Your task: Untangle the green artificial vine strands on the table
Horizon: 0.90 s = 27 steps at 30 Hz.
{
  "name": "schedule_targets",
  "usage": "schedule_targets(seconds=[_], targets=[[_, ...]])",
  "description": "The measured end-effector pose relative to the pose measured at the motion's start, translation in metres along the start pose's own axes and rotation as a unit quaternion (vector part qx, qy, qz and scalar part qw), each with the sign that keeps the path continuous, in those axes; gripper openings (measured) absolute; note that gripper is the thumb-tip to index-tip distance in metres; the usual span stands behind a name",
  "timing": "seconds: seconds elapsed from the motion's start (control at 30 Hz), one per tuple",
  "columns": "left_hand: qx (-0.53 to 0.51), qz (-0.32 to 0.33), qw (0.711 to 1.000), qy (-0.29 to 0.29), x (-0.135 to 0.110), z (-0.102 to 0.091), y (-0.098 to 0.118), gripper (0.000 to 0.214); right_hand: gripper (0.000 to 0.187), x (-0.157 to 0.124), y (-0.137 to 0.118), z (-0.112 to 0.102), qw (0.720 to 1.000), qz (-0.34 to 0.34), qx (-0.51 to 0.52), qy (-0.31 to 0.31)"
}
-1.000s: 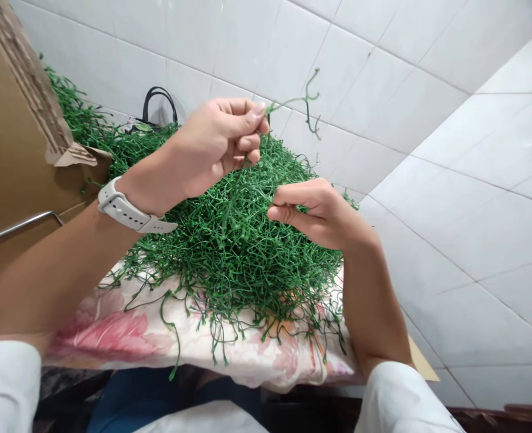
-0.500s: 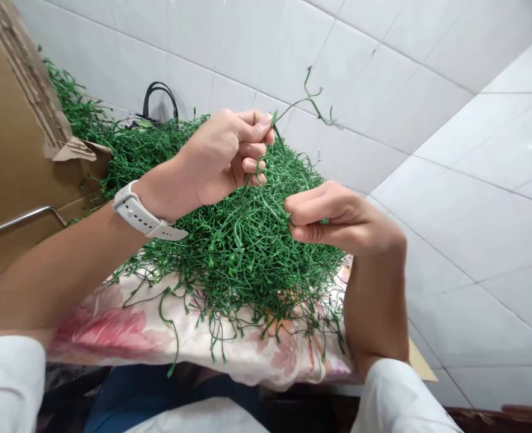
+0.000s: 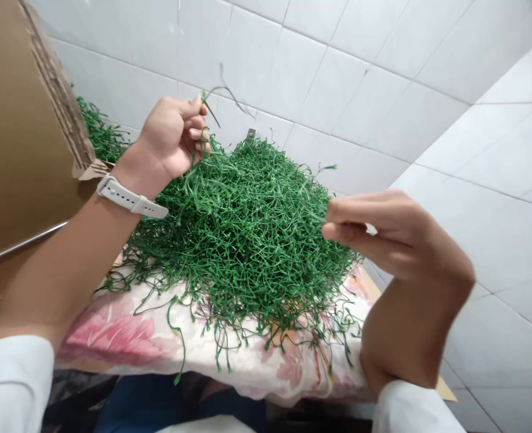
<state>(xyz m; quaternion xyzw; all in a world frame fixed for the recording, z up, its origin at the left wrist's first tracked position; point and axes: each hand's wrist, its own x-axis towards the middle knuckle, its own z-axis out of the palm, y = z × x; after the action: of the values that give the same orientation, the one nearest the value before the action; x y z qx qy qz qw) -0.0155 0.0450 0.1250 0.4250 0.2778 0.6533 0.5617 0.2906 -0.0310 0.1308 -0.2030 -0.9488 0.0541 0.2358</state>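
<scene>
A big tangled heap of thin green stems (image 3: 257,240) with small knobbed tips lies in front of me. My left hand (image 3: 176,135), with a white watch strap (image 3: 130,198) on its wrist, is raised over the heap's left part. Its thumb and forefinger pinch a thin branched green stem (image 3: 223,90), blurred against the wall. More stems hang by its curled lower fingers. At the heap's right edge, my right hand (image 3: 378,228) has thumb and forefinger pressed together. Whatever is between those fingertips, if anything, I cannot make out.
A cardboard box (image 3: 26,120) with a torn edge stands at the left. More green stems (image 3: 98,129) lie behind it. White tiled wall (image 3: 347,78) closes off the back and right. A floral cloth (image 3: 121,337) lies under the heap, with loose stems hanging over its front.
My hands have drawn apart: the left moved left with the pinched stem, the right moved right. The view has shifted somewhat, and the black handle by the wall no longer shows.
</scene>
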Motion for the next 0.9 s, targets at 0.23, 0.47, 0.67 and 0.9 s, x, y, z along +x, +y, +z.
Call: schedule_targets(seconds=[0.23,0.47,0.67,0.9], targets=[[0.019,0.006,0.996,-0.093,-0.028,0.035,-0.015,0.034,0.035,0.013,0.037,0.01,0.978,0.137,-0.153,0.027],[0.006,-0.054,0.99,-0.13,-0.045,0.048,-0.022,0.026,0.05,0.018,0.027,0.023,0.977,0.109,-0.135,0.126],[0.039,-0.057,0.976,-0.204,-0.054,0.059,-0.032,0.034,0.02,0.029,0.018,0.048,0.993,0.009,0.062,0.1],[0.078,-0.054,0.94,-0.327,-0.057,0.053,-0.032,0.034,0.018,0.032,0.03,0.054,0.985,-0.122,0.114,0.048]])
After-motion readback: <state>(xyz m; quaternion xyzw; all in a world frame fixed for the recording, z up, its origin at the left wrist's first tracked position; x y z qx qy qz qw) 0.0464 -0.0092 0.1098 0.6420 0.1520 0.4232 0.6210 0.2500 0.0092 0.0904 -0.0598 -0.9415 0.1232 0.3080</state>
